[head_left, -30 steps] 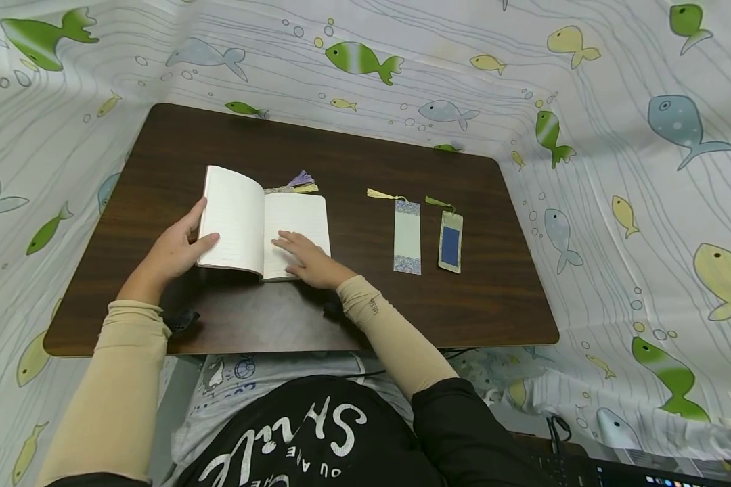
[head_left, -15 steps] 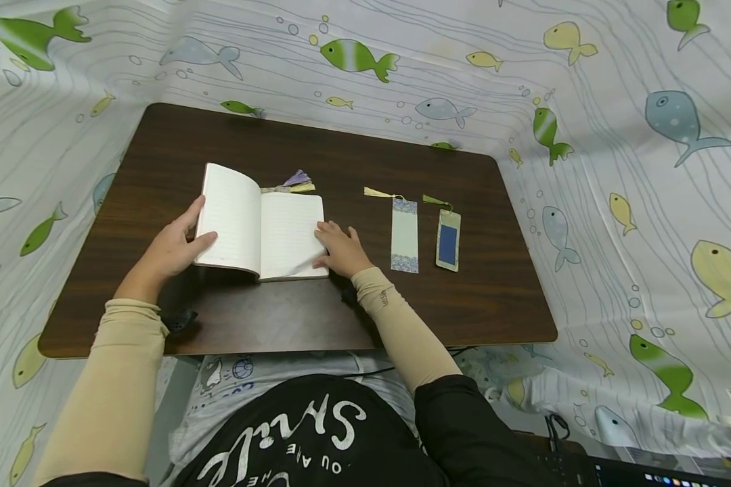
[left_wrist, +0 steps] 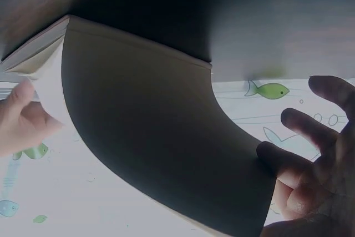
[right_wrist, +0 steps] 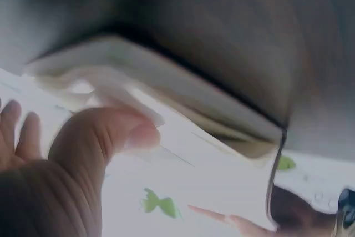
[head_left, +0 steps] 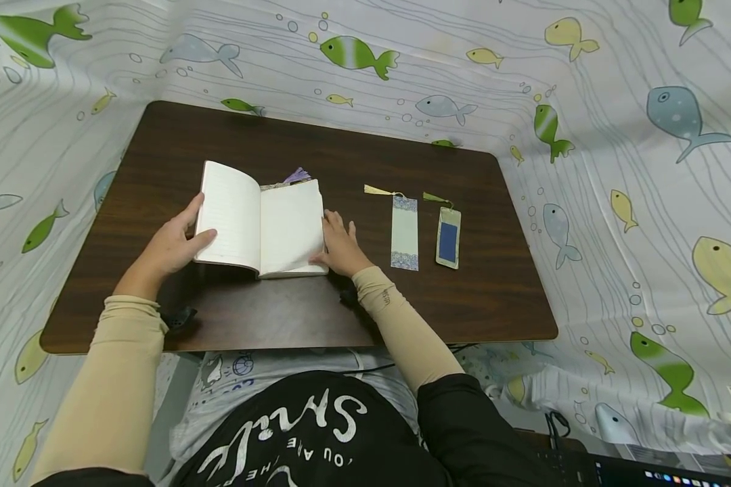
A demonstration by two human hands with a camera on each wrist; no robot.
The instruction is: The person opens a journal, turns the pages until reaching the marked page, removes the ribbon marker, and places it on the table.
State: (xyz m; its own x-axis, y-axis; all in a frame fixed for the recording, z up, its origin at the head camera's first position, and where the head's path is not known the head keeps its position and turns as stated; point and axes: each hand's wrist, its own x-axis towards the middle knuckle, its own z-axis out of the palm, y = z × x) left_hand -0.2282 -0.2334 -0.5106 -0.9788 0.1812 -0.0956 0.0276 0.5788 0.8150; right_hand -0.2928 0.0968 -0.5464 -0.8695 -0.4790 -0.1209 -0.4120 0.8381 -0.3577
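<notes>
An open notebook (head_left: 228, 216) with lined white pages lies on the dark wooden table. My left hand (head_left: 170, 247) grips its raised left half, thumb on the page and fingers behind the cover, which bends in the left wrist view. At the right edge, my right hand (head_left: 344, 247) pinches the lower corner of the right page (head_left: 289, 220), which stands partly lifted and creased. The right thumb (right_wrist: 119, 131) lies on the paper in the right wrist view; what the other fingers touch underneath is hidden. A purple tassel (head_left: 297, 176) sticks out past the notebook's top.
Right of the notebook lie a pale bookmark with a patterned border (head_left: 405, 230) and a smaller one with a blue panel (head_left: 447, 237), both tasselled. The table's (head_left: 481, 304) far edge meets a fish-print curtain (head_left: 268, 40).
My right hand has moved from the middle of the right page to its outer edge. That page has risen, covering the yellow tassel behind it. My left hand keeps its grip.
</notes>
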